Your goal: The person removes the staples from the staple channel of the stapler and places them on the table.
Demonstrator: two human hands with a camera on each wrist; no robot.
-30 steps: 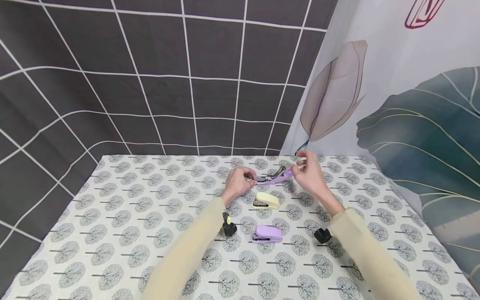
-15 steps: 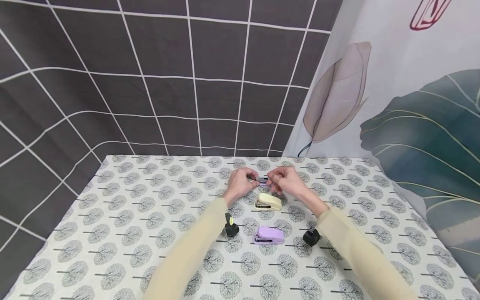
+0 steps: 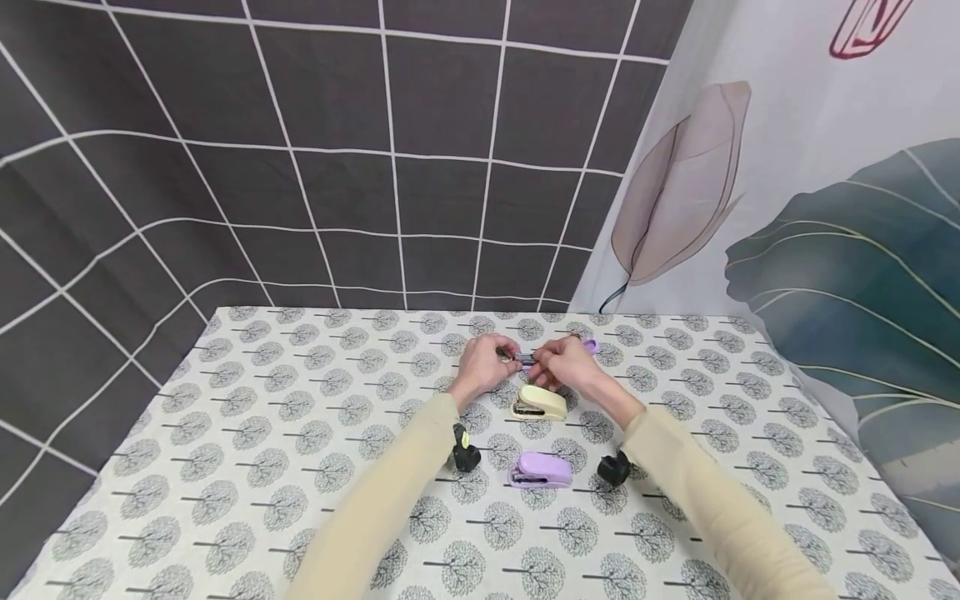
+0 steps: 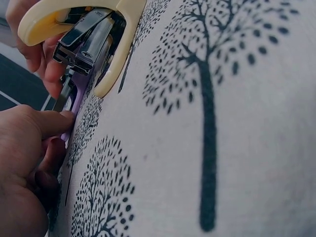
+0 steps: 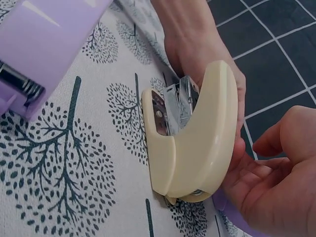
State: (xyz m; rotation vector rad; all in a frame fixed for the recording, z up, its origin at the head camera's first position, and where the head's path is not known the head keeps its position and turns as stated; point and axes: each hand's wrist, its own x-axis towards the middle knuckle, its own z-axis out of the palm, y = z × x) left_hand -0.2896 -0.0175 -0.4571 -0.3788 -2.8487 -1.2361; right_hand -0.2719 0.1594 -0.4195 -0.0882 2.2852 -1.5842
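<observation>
At the far part of the table, both hands work on a purple stapler (image 3: 591, 345) that lies opened out, its tail end showing past the right hand. My left hand (image 3: 483, 365) pinches its front end with thumb and fingers. Bent fingers of my right hand (image 3: 573, 364) are at its metal staple channel, close to the left fingertips and covering the middle. In the left wrist view, a purple edge (image 4: 79, 88) runs between the two hands. A cream stapler (image 3: 540, 403) sits just nearer, partly hiding the right fingers (image 4: 52, 81) in that view.
A second purple stapler (image 3: 541, 470), closed, lies nearer on the tree-patterned cloth (image 3: 360, 517). Black wrist cameras (image 3: 615, 469) hang beneath both wrists. A dark gridded curtain (image 3: 442, 200) stands behind the table, with a leaf-printed one (image 3: 825, 250) at the right.
My right hand has moved left and slightly down, from the raised tail end of the opened purple stapler to its metal channel beside the left hand. The left hand keeps its grip.
</observation>
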